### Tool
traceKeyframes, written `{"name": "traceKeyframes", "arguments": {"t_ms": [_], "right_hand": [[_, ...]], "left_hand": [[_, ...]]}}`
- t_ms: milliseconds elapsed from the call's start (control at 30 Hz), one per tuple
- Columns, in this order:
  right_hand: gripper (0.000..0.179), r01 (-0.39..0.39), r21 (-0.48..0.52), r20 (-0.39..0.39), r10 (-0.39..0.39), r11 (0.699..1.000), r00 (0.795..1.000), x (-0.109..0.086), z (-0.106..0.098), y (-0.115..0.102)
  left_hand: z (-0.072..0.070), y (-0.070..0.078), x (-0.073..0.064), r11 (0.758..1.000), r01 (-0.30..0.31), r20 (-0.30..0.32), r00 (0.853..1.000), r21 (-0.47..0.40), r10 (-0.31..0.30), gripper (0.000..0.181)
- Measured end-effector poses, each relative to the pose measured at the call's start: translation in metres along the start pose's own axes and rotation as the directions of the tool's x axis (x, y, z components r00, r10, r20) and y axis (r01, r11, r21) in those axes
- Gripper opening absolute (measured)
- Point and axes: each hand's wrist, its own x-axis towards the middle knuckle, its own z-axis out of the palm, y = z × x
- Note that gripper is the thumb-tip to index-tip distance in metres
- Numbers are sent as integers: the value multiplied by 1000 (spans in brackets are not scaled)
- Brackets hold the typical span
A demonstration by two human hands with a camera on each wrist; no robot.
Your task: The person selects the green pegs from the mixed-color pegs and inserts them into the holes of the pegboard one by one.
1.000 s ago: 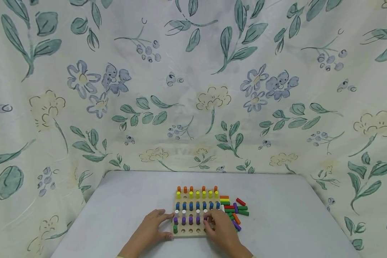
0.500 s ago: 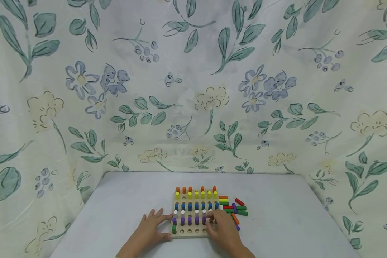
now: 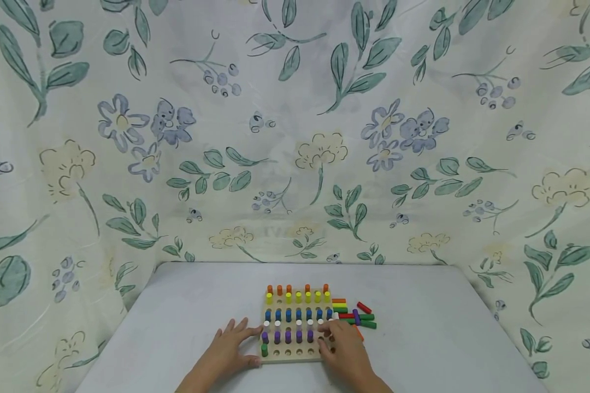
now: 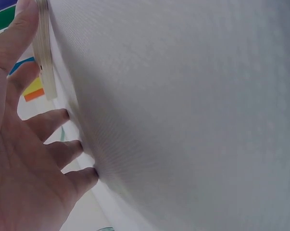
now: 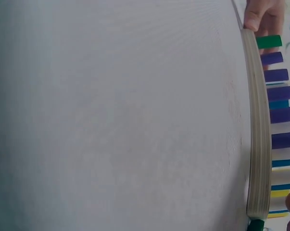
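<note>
Floral cloth (image 3: pixel 285 131) behind, loose pegs (image 3: pixel 367 317) partly behind right grip (image 3: pixel 346 346), hold unclear, left grip (image 3: pixel 228 346) unclenched against pegboard (image 3: pixel 291 358).

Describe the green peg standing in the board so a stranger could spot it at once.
On the white table, find the wooden board by the left hand. At its near left corner, before the purple row, stands the green peg. It is the only green one seen standing there.

Left hand (image 3: pixel 230 345) spread (thumb apart); right hand (image 3: pixel 346 345) curved.
</note>
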Motion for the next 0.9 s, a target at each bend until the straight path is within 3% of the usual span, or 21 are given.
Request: {"name": "traceKeyframes", "arguments": {"t_ms": [467, 900], "right_hand": [[16, -7, -11, -14, 7, 1000, 1000, -3, -4, 6], [13, -74, -46, 9, 74, 996, 997, -4, -7, 11]], "left_hand": [[0, 0, 0, 1000, 5, 8, 1000, -10, -5, 80], [-1, 2, 0, 1000, 1, 3, 1000, 3, -1, 80]]}}
